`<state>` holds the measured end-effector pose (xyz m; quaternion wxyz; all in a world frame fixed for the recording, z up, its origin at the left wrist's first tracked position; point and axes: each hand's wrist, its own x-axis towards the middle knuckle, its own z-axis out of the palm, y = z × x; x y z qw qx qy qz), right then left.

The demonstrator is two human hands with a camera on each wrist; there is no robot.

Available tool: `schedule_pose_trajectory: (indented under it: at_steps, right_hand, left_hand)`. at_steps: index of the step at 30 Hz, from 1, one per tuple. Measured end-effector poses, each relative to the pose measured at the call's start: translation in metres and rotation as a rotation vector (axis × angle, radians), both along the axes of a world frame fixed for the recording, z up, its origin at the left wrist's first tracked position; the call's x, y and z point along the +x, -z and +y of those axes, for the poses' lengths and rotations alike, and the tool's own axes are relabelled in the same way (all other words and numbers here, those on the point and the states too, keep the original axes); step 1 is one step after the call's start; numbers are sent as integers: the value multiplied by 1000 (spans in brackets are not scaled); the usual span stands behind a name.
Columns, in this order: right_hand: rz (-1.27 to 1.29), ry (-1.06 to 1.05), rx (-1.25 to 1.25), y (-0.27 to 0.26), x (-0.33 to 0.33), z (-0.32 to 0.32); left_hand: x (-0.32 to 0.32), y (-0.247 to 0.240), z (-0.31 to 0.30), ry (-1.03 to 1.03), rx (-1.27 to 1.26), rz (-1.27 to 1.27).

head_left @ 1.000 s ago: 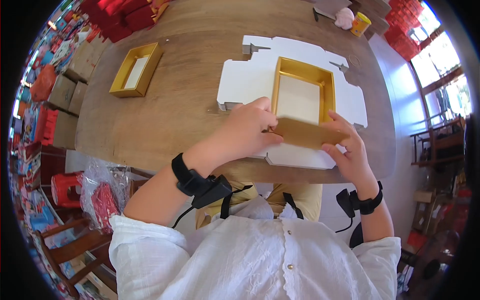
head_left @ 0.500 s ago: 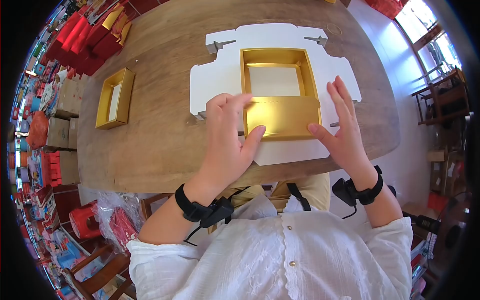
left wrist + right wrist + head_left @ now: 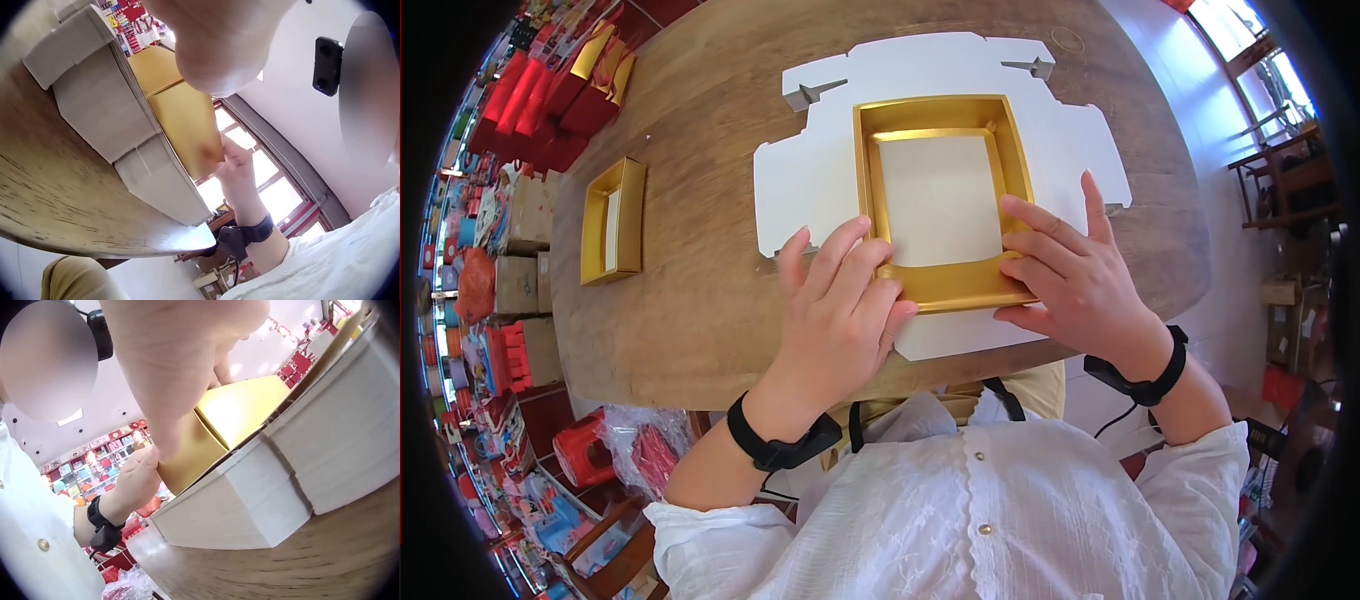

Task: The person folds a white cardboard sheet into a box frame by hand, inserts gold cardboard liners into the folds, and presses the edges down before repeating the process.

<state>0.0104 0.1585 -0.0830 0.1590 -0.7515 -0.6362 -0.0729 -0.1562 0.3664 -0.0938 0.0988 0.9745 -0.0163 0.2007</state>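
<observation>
A gold cardboard box (image 3: 945,283), open at the top with a white panel on its floor, sits on a stack of flat white die-cut card sheets (image 3: 810,190). My left hand (image 3: 830,320) grips its near left corner, fingertips at the left wall and the thumb against the near wall. At the near right corner my right hand (image 3: 1080,285) holds the box, several fingers over the right wall, thumb low on the near side. The left wrist view shows the gold wall (image 3: 184,122) rising above the stack; the right wrist view shows my thumb (image 3: 167,440) against the near wall.
A second gold box (image 3: 630,225) stands at the left of the wooden table (image 3: 690,290). Red and gold bags (image 3: 550,95) are at the far left. A rubber band (image 3: 1067,40) lies beyond the stack. Plastic-wrapped goods (image 3: 645,440) lie beside a red stool below.
The near gold flap, earlier raised and spread over the box opening, is now folded down inside. Both hands have closed in on the near corners. The box appears further left in the head view.
</observation>
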Motion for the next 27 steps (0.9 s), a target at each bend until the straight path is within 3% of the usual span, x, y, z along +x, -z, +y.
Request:
schedule_pose_trajectory:
  at_steps: [9,16,17,22,27]
  right_hand:
    - [151,9,-104,-8,2,4]
    - [25,17,-107,-10,-7,8]
    - [-59,46,-108,-11,-9,9]
    - [55,-4,-187,-16,-10,13]
    - [108,-7,-184,-16,-6,14]
  left_hand:
    - [8,-20,5,94,58,159]
    - [17,-29,-2,162,235,283]
    - [19,-29,-1,162,234,291]
    - [26,-37,3,202,30,489]
    - [24,-35,2,168,94,374]
